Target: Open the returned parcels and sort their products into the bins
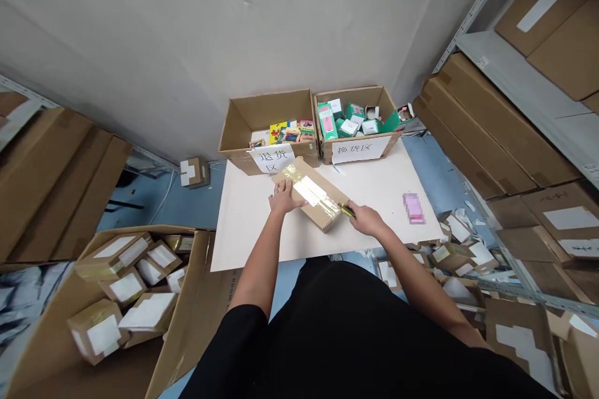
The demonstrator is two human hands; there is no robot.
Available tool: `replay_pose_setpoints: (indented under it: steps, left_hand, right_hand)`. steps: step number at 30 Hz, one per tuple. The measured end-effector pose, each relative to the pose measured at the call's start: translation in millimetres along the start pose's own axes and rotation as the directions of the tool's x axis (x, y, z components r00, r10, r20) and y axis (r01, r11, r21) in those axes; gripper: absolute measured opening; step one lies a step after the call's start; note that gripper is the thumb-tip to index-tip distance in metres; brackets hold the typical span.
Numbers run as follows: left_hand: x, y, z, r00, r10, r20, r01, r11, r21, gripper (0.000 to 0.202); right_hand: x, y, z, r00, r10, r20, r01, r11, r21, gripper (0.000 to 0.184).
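A long brown cardboard box (322,185) lies at a slant on the white table (248,218), with clear tape and a white label on its top. My left hand (283,197) presses on the box's left side, fingers spread and thumb stretched towards the label. In my right hand (367,219) is a yellow and black box cutter (347,210), gripped with the fingers closed round it. Its tip meets the taped near right end of the box; the blade itself is too small to make out.
Two open cartons with handwritten signs, the left carton (234,153) and right carton (388,148), hold small colourful boxes behind the work. A blurred pink item (414,208) lies at right. A big carton (187,299) of parcels stands left; shelves (519,68) flank the right.
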State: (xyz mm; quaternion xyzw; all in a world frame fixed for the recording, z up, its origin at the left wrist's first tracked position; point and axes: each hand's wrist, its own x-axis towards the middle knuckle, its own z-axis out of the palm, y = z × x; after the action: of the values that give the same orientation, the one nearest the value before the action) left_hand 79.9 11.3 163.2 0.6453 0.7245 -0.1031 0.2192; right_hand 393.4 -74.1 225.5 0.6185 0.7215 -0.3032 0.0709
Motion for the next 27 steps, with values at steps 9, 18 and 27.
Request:
replay_pose_setpoints:
  steps: [9, 18, 27]
  left_hand:
    - [-11.4, 16.3, 5.8, 0.997, -0.064, -0.053, 0.064, 0.998, 0.005, 0.113]
    - [-50.4, 38.6, 41.4, 0.976, -0.205, -0.066, 0.211, 0.973, 0.098, 0.101]
    - [-23.9, 19.5, 32.9, 0.957, 0.037, -0.288, -0.038, 0.999, 0.002, 0.073]
  right_hand:
    - [61.4, -4.1, 73.9, 0.877, 0.428, -0.217, -0.268, 0.812, 0.518, 0.105]
    - [157.5, 14.6, 16.4, 0.825, 0.453, -0.338, -0.162, 0.763, 0.626, 0.099]
    - [114.8, 49.7, 25.5, 0.916, 0.299, -0.268, 0.002, 0.663, 0.748, 0.059]
